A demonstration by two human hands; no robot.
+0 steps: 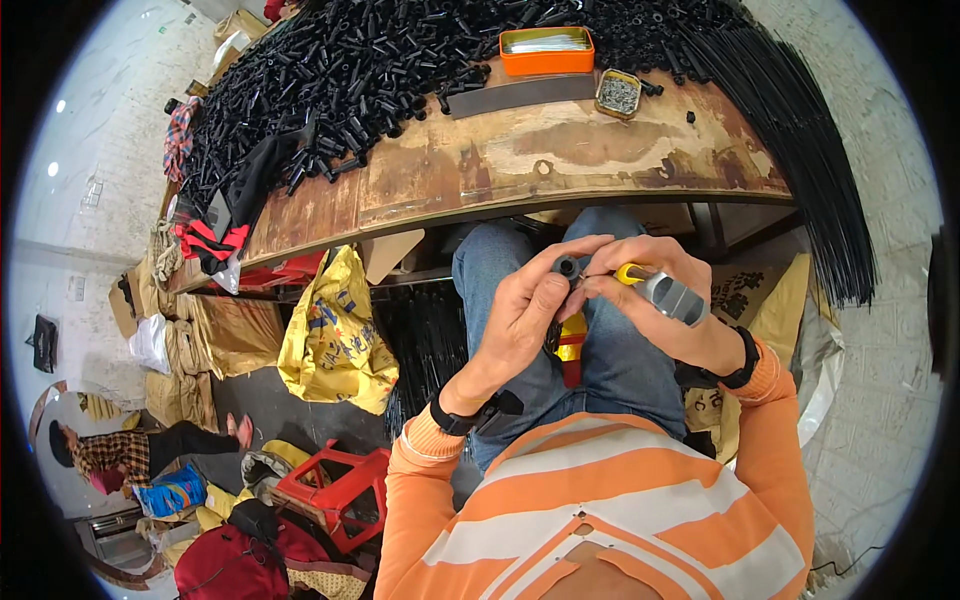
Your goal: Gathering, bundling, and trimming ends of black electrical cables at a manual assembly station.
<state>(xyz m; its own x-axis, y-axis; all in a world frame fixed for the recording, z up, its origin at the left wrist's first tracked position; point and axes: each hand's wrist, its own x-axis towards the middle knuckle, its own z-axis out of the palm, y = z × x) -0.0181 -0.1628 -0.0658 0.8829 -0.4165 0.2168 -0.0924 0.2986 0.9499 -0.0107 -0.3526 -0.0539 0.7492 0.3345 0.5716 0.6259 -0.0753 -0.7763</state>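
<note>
Over my lap, my left hand point(522, 312) is closed around a small black tubular part point(567, 267), its round open end facing up between thumb and forefinger. My right hand point(655, 262) grips a screwdriver-like tool point(672, 298) with a grey handle and a yellow collar. Its tip points toward the black part, but fingers hide whether the two touch. The fingertips of both hands meet near that end. Below the hands, a yellow and red object point(571, 350) lies between my thighs, partly covered.
Ahead is a worn wooden table point(480, 165) heaped with black tubular parts point(370, 80). An orange box point(546, 52) of thin rods, a small tray point(619, 93) of metal bits and long black rods point(790, 130) lie there. A yellow sack point(338, 335) and red stool point(335, 490) are left.
</note>
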